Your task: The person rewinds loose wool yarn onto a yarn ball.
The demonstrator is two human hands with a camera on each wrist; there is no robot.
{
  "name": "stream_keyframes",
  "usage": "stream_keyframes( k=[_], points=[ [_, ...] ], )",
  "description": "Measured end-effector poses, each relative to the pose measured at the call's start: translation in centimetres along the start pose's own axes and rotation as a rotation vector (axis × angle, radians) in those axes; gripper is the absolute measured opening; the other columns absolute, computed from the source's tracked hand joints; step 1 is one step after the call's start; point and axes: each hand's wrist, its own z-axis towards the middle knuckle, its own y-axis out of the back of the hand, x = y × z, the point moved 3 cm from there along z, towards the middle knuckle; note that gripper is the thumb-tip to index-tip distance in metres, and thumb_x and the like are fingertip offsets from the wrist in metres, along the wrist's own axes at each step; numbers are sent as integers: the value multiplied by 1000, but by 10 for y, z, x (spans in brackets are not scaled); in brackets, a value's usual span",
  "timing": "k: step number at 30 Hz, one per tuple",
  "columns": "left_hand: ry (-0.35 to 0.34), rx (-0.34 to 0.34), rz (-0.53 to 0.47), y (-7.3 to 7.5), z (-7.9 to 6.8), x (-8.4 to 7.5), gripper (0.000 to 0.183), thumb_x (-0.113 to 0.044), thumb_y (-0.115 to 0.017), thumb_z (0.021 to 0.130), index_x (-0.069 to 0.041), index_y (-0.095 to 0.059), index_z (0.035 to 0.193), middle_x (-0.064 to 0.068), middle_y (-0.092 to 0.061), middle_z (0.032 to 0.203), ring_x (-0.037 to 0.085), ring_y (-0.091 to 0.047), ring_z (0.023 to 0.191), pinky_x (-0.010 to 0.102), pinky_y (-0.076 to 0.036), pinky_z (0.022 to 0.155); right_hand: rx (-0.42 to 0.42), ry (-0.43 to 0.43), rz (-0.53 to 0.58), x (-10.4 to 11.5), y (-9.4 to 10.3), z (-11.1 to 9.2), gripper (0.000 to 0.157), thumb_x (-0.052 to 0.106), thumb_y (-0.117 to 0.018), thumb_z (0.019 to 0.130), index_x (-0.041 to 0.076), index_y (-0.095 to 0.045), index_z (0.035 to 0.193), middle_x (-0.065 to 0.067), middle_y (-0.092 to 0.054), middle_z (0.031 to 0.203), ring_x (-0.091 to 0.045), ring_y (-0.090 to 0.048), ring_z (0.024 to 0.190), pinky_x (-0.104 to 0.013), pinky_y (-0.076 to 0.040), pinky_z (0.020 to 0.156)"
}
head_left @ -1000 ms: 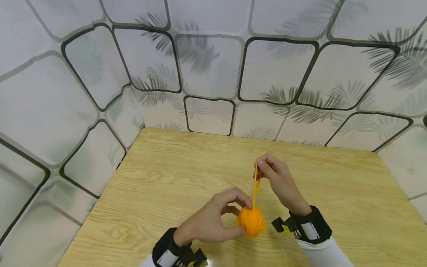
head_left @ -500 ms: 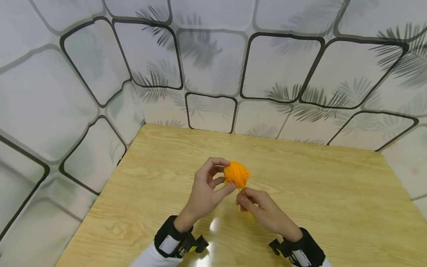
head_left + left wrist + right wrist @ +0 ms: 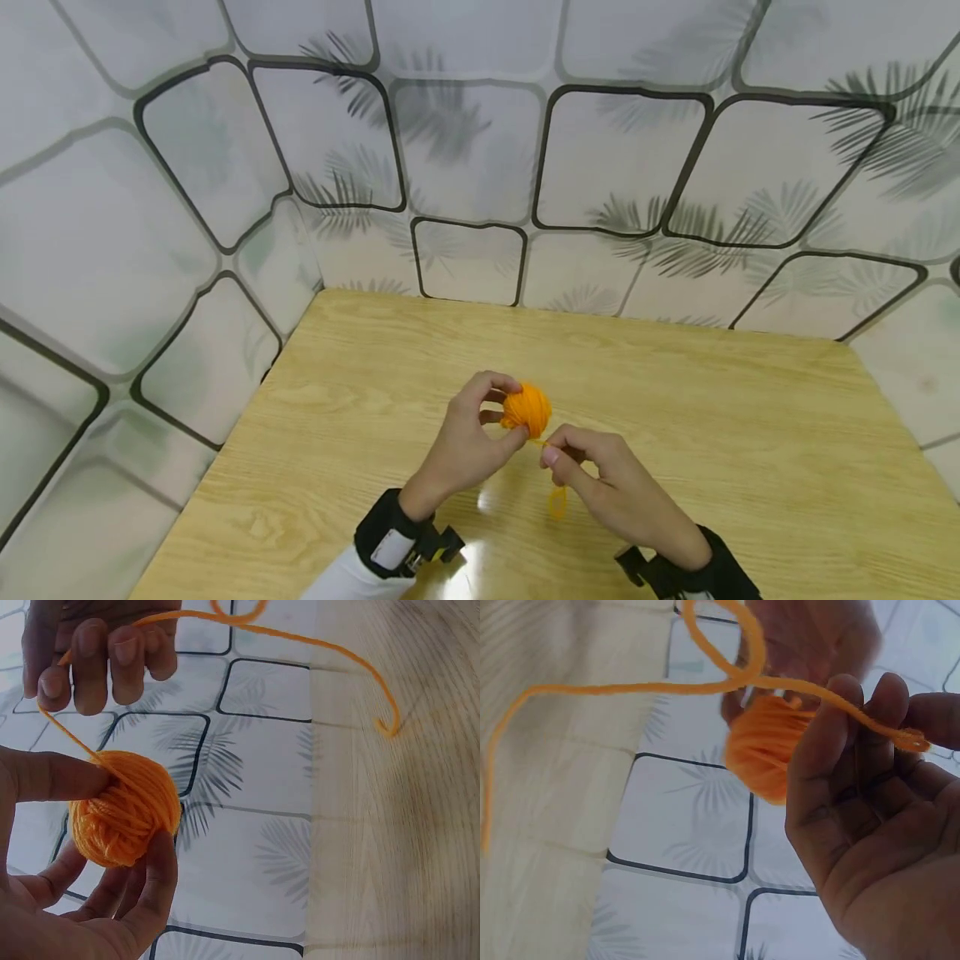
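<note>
An orange ball of yarn (image 3: 527,410) is held above the table by my left hand (image 3: 468,446), thumb on one side and fingers on the other. In the left wrist view the wound strands of the yarn ball (image 3: 127,814) show clearly. From the ball a strand runs to my right hand (image 3: 607,483), which pinches it between thumb and forefinger just to the right. Past the right fingers the loose tail of yarn (image 3: 615,688) trails off, with one loop in it and a bent end. Part of the ball hides behind the right fingers (image 3: 821,757) in the right wrist view.
The light wood table (image 3: 360,375) lies under both hands. Behind it and to the left stand walls (image 3: 465,150) with a stone-outline and leaf pattern. Black straps with small cameras (image 3: 408,542) sit on the wrists.
First the left hand carried the yarn ball up and left while the right hand came down beside it. Since then the ball has dropped slightly, and a short strand now shows between the hands.
</note>
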Motion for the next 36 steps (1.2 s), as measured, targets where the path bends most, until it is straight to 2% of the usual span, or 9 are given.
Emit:
stream_keyframes(
  k=[4, 7, 11, 15, 19, 22, 28, 32, 36],
  points=[
    [-57, 131, 35, -5, -3, 2, 38, -12, -68, 79, -16, -48, 112, -1, -50, 111, 17, -52, 98, 28, -50, 73, -49, 7, 7, 6, 11, 4, 15, 18, -45, 97, 19, -58, 92, 5, -57, 79, -13, -54, 71, -32, -48, 64],
    [-73, 246, -2, -8, -6, -1, 38, -13, -67, 80, -17, -48, 112, -1, -50, 110, 15, -53, 97, 27, -50, 73, -81, 11, 24, 7, 20, 9, 15, 16, -45, 97, 16, -59, 92, 4, -59, 82, -14, -55, 72, -33, -49, 68],
    [-45, 352, -111, -11, -11, -5, 38, -13, -68, 79, -16, -48, 112, 0, -51, 110, 16, -55, 98, 30, -51, 74, -144, -12, 29, 3, 29, 14, 14, 19, -46, 96, 16, -58, 90, 2, -56, 79, -15, -54, 71, -33, -48, 66],
    [-45, 390, -275, -10, -11, -15, 39, -6, -67, 79, -10, -48, 113, 6, -50, 112, 19, -55, 100, 37, -51, 77, -187, -39, 69, -7, 33, 21, 15, 21, -47, 96, 13, -57, 88, -1, -54, 74, -17, -52, 68, -35, -45, 62],
    [-84, 369, -516, -7, -5, -25, 39, 2, -63, 81, 2, -45, 116, 18, -46, 114, 23, -53, 102, 47, -48, 81, -158, -73, 181, -24, 24, 27, 21, 25, -46, 97, 8, -57, 90, -7, -54, 77, -21, -53, 68, -36, -47, 64],
    [-98, 282, -623, -4, 1, -27, 40, 3, -61, 82, 6, -42, 117, 21, -44, 114, 26, -52, 102, 49, -47, 83, -100, -89, 240, -33, 13, 27, 23, 25, -44, 97, 7, -58, 97, -10, -56, 85, -22, -53, 73, -36, -48, 66],
    [-7, 57, -615, -2, 7, -20, 41, -4, -64, 82, 5, -43, 116, 16, -45, 114, 28, -52, 101, 40, -47, 84, -28, -129, 276, -37, 0, 25, 31, 27, -38, 99, 2, -54, 108, -15, -53, 83, -23, -54, 73, -39, -50, 67],
    [43, 16, -653, -3, 7, -19, 42, -3, -64, 81, 7, -42, 115, 15, -46, 113, 26, -53, 99, 37, -47, 85, -11, -130, 270, -37, -1, 24, 31, 27, -39, 99, 2, -53, 111, -15, -53, 81, -23, -55, 72, -39, -50, 67],
    [68, 30, -730, -4, 7, -18, 39, -4, -62, 83, 5, -42, 115, 13, -46, 113, 22, -54, 97, 34, -47, 83, -9, -135, 257, -38, 2, 24, 28, 25, -41, 99, 4, -53, 112, -14, -53, 83, -23, -55, 74, -37, -49, 68]
  ],
)
